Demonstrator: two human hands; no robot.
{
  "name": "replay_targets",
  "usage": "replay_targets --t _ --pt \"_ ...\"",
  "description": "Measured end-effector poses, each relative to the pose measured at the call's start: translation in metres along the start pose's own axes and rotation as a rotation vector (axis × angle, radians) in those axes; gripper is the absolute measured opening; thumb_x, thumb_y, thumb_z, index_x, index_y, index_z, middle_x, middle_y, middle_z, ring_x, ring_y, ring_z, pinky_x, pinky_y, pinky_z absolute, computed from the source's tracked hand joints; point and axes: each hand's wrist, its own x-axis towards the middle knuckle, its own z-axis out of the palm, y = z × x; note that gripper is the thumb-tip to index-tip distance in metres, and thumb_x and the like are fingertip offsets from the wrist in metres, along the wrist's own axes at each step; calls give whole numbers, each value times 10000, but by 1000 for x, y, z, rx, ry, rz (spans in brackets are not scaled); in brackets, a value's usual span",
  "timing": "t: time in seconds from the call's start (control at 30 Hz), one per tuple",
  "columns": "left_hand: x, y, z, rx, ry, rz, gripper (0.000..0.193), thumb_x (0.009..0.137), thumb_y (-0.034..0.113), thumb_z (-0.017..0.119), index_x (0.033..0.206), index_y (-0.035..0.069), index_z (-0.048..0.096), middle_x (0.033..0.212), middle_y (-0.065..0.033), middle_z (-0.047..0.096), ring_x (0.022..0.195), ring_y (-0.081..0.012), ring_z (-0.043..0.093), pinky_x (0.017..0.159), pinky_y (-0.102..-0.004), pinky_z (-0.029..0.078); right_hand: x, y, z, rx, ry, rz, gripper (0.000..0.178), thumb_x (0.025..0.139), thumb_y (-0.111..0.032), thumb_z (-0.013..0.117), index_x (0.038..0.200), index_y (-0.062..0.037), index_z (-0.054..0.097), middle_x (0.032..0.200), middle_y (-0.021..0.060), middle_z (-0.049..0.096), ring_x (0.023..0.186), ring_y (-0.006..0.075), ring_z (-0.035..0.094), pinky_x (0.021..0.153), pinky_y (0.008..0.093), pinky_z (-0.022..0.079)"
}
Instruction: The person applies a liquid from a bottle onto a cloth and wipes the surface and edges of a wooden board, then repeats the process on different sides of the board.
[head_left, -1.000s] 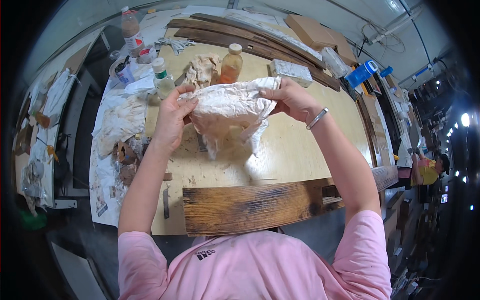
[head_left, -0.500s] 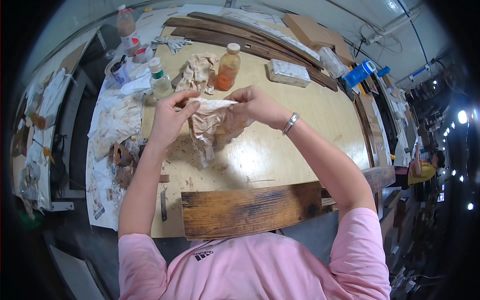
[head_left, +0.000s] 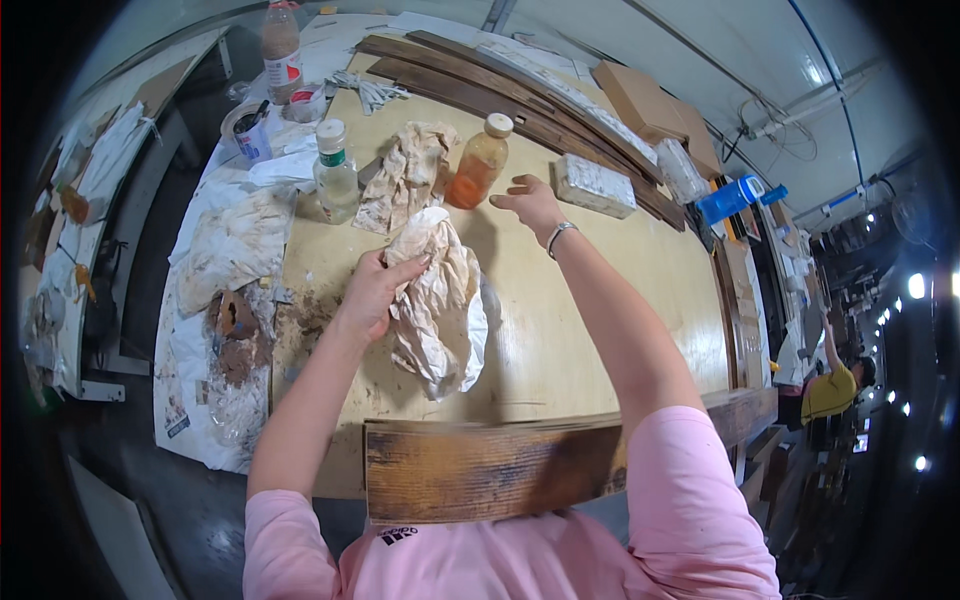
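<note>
Stained white rag (head_left: 437,300) gripped by left hand (head_left: 372,296), fingers closed on upper fold; rag hangs bunched over pale wooden tabletop (head_left: 560,330), lower end near dark-stained plank (head_left: 490,468) at near edge. Right hand (head_left: 530,203) held open, fingers spread, nothing grasped, just beside orange-liquid bottle (head_left: 478,161). Step judged: rag prepared, liquid being reached for. Next move is judged to need firm grasp on bottle body, cap removed, rag kept bunched below opening. Clear bottle (head_left: 335,172) and second crumpled rag (head_left: 408,173) stand near.
</note>
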Motion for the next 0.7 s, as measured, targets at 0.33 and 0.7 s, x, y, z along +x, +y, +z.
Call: replay_targets --t 0.33,0.7 --pt "-3 -14 -4 -44 37 -6 374 908 10 630 1274 -43 573 1175 -111 684 1024 -183 678 889 -333 552 56 -11 45 176 22 -240 773 668 -82 877 1315 -1 461 1220 125 649 1132 228 633 965 343 511" --pt "5 -20 -8 -186 93 82 468 920 -48 533 1382 -23 457 1264 -156 624 1107 -259 657 949 -403 550 -57 -65 -14 -42 -251 -549 715 575 -178 869 1224 -75 585 1121 123 675 1110 269 627 964 391 479"
